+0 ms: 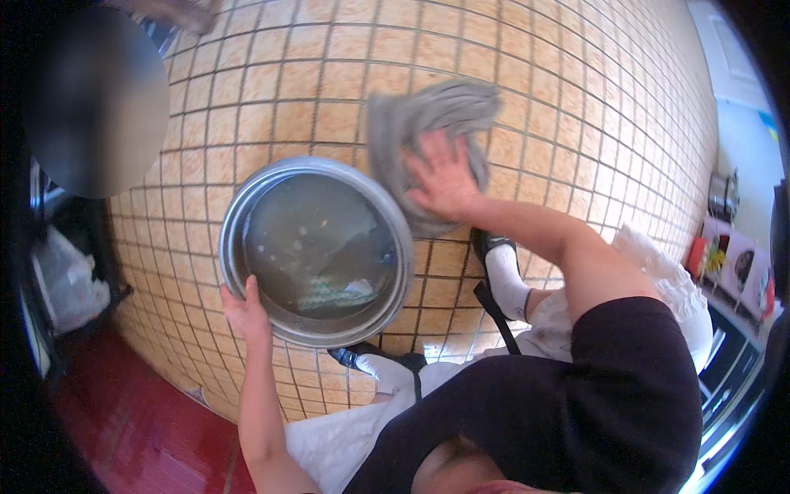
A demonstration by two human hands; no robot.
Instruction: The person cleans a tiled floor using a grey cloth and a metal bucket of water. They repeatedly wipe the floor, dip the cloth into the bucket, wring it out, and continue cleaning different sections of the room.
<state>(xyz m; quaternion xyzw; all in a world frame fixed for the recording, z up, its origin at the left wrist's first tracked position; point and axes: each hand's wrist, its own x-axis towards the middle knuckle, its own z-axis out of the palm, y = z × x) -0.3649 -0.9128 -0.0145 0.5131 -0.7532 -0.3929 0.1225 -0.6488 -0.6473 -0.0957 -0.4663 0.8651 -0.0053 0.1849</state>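
Observation:
A round metal basin holds murky water with pale bits floating in it and stands on the tiled floor. My left hand grips its near left rim, thumb over the edge. To the right of the basin lies a bunched grey cloth on the tiles. My right hand rests flat on this cloth, palm down and fingers spread; the hand and cloth look slightly blurred. What the murky water covers at the basin's bottom cannot be made out clearly.
My black shoes are close to the basin and cloth. A dark red surface is at the lower left, with a clear plastic bag above it. Shelves with a metal pot stand at the right. A blurred disc hides the upper left.

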